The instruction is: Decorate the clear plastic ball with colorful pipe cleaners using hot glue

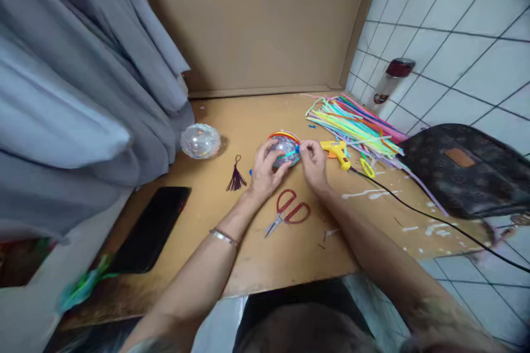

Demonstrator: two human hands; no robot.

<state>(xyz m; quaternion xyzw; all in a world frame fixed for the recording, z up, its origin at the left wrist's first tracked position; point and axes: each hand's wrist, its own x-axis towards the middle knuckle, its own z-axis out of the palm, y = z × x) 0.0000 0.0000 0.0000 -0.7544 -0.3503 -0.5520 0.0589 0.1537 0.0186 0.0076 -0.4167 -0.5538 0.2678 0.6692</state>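
A clear round ball point(289, 146) with red, yellow and light blue strips around it rests on the wooden table. My left hand point(265, 168) is wrapped round its left side, with the thumb at its near edge. At its right side, my right hand point(313, 161) pinches a small blue piece point(297, 149) against the ball. Just right of that hand lies a yellow glue gun point(337, 151) with a black cord. Red-handled scissors point(285, 215) lie spread apart in front of the hands. A dark tassel point(236, 176) lies left of my left hand.
Another clear ball point(201, 141) stands at the left by a grey curtain point(136, 66). Colourful pipe cleaners point(351, 124) are heaped at the back right, near a dark bag point(464, 171) and a bottle point(389, 83). A black phone-like slab point(151, 229) lies front left.
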